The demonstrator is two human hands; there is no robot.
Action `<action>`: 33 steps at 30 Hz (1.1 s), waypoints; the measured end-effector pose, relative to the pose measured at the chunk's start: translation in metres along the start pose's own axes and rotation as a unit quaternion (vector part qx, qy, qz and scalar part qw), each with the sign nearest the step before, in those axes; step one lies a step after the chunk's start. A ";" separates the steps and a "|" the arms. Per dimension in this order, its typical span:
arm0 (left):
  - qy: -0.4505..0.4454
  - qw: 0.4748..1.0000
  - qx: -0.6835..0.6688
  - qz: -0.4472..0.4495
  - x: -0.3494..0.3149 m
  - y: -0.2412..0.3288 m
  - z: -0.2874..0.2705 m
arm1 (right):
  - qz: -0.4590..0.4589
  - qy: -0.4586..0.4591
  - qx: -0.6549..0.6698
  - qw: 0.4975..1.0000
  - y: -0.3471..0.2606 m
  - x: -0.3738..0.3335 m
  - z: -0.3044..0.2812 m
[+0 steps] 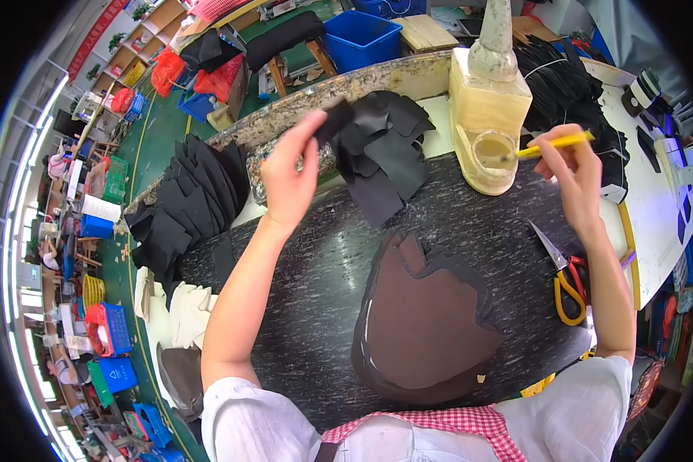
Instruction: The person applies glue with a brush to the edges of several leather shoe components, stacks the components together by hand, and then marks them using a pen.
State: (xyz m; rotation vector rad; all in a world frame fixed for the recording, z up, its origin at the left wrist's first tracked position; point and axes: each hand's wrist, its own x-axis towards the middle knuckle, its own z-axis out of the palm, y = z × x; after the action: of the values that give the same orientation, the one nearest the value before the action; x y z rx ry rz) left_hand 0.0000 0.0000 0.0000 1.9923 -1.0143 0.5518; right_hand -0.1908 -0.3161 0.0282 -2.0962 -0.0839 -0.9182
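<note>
My left hand (292,173) is raised over the far left of the dark work surface, its fingers pinching a small black piece of material (333,121). Just right of that piece lies a loose heap of black cut pieces (385,146). In my right hand (570,169) is a yellow-handled brush (553,145), its tip at the round opening of a cream-coloured glue pot (491,165). Close to my body sits a stack of dark brown cut pieces (427,316), white showing along its left edge. Scissors (564,273) with orange and red handles lie below my right hand.
Fanned black pieces (196,189) fill the far left of the table, with pale cloth gloves (191,314) nearer me. A bundle of black strips (566,88) lies behind the glue pot. Past the table's raised edge stands a blue bin (362,42). A white machine table (662,223) adjoins at right.
</note>
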 end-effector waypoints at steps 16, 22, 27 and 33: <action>-0.374 0.920 -0.031 0.116 -0.116 0.159 -0.038 | 0.188 -0.175 0.293 0.921 -0.054 -0.046 0.023; -0.403 0.905 -0.020 0.133 -0.110 0.164 -0.037 | 0.213 -0.184 0.298 0.912 -0.073 -0.051 0.047; -0.386 0.912 -0.004 0.139 -0.115 0.163 -0.039 | 0.105 -0.183 0.245 0.946 -0.053 -0.091 0.032; -0.397 0.906 -0.008 0.149 -0.110 0.170 -0.036 | 0.037 -0.138 0.195 0.970 -0.063 -0.076 0.050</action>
State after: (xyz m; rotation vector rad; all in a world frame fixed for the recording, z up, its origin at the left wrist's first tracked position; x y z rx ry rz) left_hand -0.2023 0.0210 0.0259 2.0864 -1.8221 -0.1628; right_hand -0.2398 -0.2202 0.0016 -1.8297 -0.3028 -0.5102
